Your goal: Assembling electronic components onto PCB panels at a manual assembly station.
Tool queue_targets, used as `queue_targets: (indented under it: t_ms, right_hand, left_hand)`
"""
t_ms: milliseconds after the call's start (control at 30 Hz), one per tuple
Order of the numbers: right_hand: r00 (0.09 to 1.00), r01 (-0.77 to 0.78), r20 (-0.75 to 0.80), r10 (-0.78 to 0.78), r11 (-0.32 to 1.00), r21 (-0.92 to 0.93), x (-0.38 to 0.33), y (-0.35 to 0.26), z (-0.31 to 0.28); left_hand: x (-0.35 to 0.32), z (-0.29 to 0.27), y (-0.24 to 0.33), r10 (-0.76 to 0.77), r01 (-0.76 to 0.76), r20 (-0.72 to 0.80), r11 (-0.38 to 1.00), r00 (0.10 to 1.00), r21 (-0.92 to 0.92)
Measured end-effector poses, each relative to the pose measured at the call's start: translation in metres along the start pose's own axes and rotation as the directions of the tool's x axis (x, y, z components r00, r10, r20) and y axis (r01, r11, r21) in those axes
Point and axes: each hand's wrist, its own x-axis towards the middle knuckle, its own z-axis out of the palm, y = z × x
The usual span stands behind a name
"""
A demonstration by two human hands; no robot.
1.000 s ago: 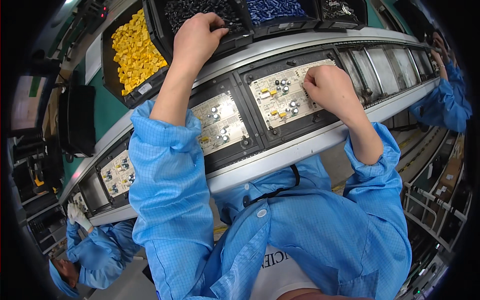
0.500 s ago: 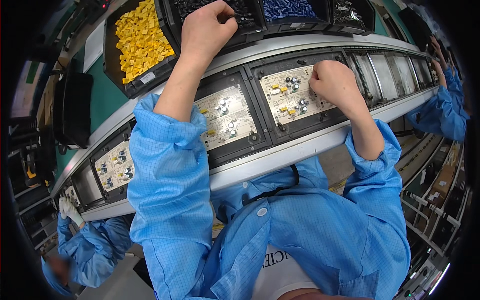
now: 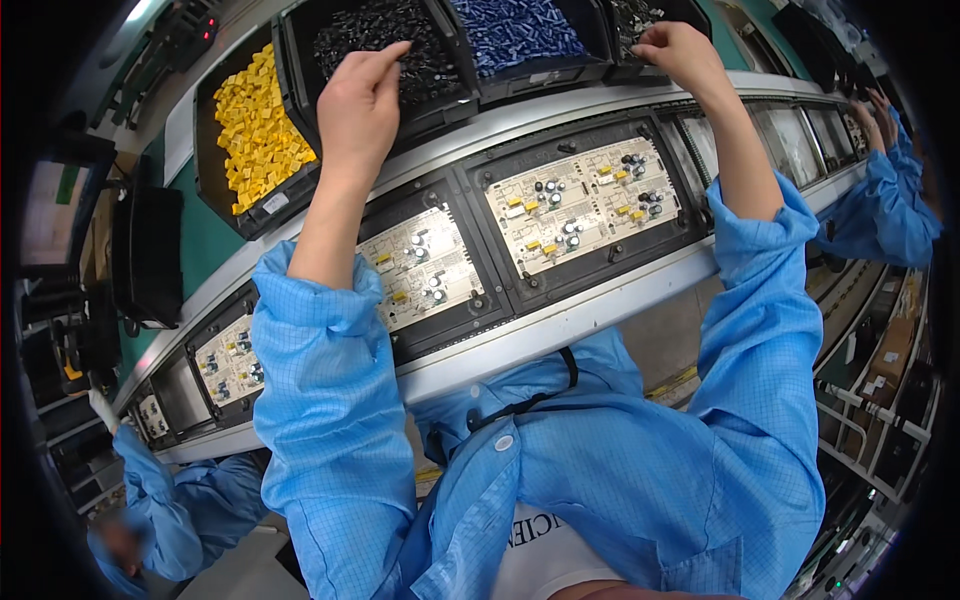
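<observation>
My left hand is over the front of a bin of small black parts, thumb and forefinger close together; whatever they may hold is too small to make out. My right hand reaches over a bin of small metallic parts, its thumb and forefinger slightly apart. Below my hands, a pale circuit board sits in a black carrier frame on the line, bearing yellow blocks and dark round capacitors. Another circuit board with fewer parts lies to its left, partly behind my left forearm.
A bin of yellow blocks stands at the left and a bin of blue parts between the two bins I reach over. The metal conveyor rail runs close to my body. Co-workers in blue sleeves stand at both ends.
My right hand has left the right-hand board and moved up to the metallic parts bin, uncovering the board's right half. My left hand has shifted slightly left and down. The view has tilted.
</observation>
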Motion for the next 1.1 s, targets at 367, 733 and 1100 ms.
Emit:
queue_targets:
  t_ms: [367,733,1100]
  right_hand:
    - [0.961,-0.134,-0.223,0.165,0.980,0.148,-0.028,-0.044,-0.011]
    - [0.952,0.082,-0.236,0.194,0.581,0.809,-0.029,-0.013,0.015]
    - [0.933,0.135,-0.300,0.196,0.584,0.800,-0.030,-0.007,0.021]
  left_hand:
    - [-0.062,0.003,0.099,0.141,-0.087,0.363,0.983,0.921,-0.161]
    - [-0.087,0.040,0.119,0.085,-0.028,0.569,0.994,0.818,-0.108]
    - [-0.091,0.050,0.121,-0.020,0.042,0.574,0.999,0.819,-0.026]
